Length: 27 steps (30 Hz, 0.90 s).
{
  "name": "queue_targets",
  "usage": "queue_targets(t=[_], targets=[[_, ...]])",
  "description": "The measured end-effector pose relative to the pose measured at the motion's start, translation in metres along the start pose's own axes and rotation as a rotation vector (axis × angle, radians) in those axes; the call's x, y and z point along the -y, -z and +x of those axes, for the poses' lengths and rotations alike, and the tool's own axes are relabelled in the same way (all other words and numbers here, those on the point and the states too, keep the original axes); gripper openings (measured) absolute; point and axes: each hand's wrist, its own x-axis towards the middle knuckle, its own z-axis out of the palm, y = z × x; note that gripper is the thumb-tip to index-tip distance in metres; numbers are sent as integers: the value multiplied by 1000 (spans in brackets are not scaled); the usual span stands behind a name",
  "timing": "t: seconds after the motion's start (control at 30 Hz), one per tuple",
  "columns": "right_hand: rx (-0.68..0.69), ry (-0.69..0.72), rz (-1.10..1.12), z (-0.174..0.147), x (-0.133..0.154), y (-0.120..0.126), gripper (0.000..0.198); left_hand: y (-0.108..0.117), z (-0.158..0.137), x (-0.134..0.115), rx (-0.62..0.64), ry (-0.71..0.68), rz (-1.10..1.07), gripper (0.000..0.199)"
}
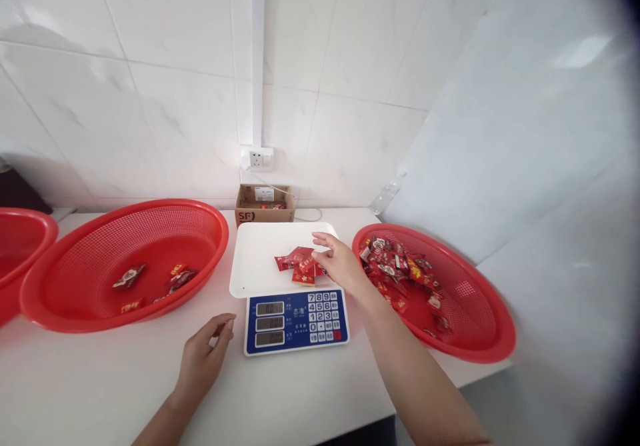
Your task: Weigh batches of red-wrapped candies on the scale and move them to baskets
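Over the white weighing pan (250,266) of a digital scale (297,323), my right hand (337,259) is open, thumb and fingers apart. Just below and left of its fingertips lies a small pile of red-wrapped snack packets (303,269). Part of the pile is hidden behind the hand. My left hand (205,353) is beside the scale's left edge, above the white table. Its fingers are curled in, with the thumb close to the index fingertip, and nothing shows in them. Blue keypad and three small displays face me; their digits are faint.
At right, a red basket (480,326) holds many wrapped snacks. A left red basket (60,306) has several packets; another red basket (25,219) is at far left. Behind the scale stand a cardboard box (265,215), a wall socket (257,159) and a clear plastic bottle (385,196).
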Motion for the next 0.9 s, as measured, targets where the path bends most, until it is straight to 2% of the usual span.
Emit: queue_targets(t=[0.17, 0.27, 0.37, 0.47, 0.6, 0.9], targets=[[-116, 61, -151, -8, 5, 10, 40, 0, 0, 4, -3, 5, -1, 29], [-201, 79, -227, -20, 4, 25, 38, 0, 0, 3, -4, 11, -12, 30], [-342, 74, -207, -38, -1, 45, 35, 0, -1, 2, -14, 18, -8, 31], [-502, 8, -170, -58, -10, 65, 34, 0, -1, 1, -18, 17, 3, 31], [-635, -63, -145, -80, -29, 83, 34, -1, -1, 2, -20, 7, 1, 31], [-744, -210, -149, -99, -50, 98, 34, -1, 0, 0, -12, 47, 2, 31]])
